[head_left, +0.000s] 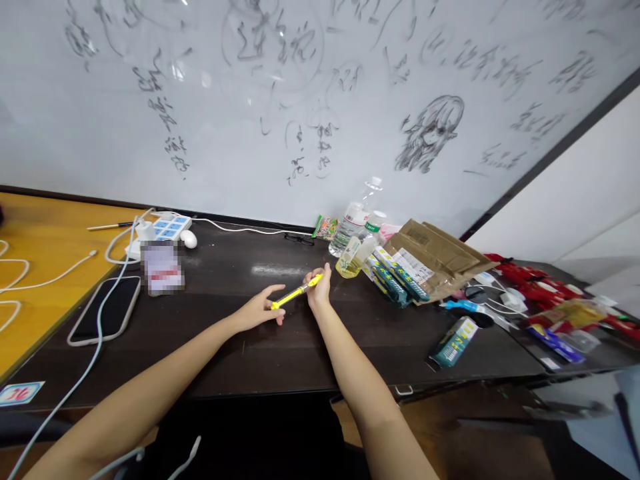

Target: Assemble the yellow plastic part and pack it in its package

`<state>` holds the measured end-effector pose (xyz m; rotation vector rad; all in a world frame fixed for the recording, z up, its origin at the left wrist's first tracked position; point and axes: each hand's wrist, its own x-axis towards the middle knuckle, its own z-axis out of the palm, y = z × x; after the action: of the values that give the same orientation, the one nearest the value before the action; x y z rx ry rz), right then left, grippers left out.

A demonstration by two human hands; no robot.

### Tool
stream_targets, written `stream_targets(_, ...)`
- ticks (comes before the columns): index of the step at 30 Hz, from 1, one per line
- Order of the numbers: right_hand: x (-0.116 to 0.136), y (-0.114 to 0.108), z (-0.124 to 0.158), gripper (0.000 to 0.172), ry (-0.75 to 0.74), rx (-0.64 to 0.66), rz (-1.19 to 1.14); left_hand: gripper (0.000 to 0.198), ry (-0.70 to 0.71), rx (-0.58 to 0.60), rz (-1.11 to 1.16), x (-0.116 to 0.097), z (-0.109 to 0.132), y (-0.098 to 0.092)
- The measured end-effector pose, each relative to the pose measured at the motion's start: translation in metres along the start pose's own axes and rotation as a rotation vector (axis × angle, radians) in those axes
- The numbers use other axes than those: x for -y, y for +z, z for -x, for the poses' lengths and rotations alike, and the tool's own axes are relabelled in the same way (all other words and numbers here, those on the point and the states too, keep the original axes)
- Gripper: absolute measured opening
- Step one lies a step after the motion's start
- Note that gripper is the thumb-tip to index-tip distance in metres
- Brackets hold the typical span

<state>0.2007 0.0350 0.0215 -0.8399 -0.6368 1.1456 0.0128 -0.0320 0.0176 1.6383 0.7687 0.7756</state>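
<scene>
A slim yellow pen (pixel 296 293) with a clear middle section is held slantwise above the dark desk. Its upper right end is gripped by my right hand (pixel 320 288), fingers closed around it. At the lower left end, the fingers of my left hand (pixel 257 311) take hold of the pen's tip, while the uppermost finger stretches out apart from it. Part of the left grip is hard to make out.
On the left lie a phone (pixel 106 310), a power strip (pixel 167 227) and white cables. To the right stand bottles (pixel 350 227), boxes (pixel 393 275) and brown packaging (pixel 440 257). A green box (pixel 454 343) lies near the front edge. A whiteboard (pixel 225 153) rises behind the desk.
</scene>
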Motion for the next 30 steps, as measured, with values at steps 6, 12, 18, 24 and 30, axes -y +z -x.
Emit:
stream_targets(6, 0.008, -0.011, -0.010, 0.052, -0.004, -0.061, -0.005, 0.057, 0.120, -0.106, -0.225, -0.012, 0.004, -0.001)
stream_targets(12, 0.012, -0.019, -0.014, 0.055, 0.009, -0.094, -0.002, 0.039, 0.149, 0.064, -0.257, -0.015, 0.006, 0.001)
stream_targets(18, 0.013, -0.018, -0.012, 0.055, 0.038, -0.117, -0.048, 0.042, 0.138, 0.122, -0.210, -0.005, 0.006, 0.003)
stream_targets(24, 0.016, -0.018, -0.012, 0.052, 0.118, -0.133, -0.171, 0.041, 0.056, 0.017, -0.023, -0.002, 0.001, 0.003)
stream_targets(30, 0.016, -0.017, -0.013, 0.046, 0.163, -0.094, -0.203, 0.013, -0.032, 0.270, 0.138, -0.014, 0.002, 0.000)
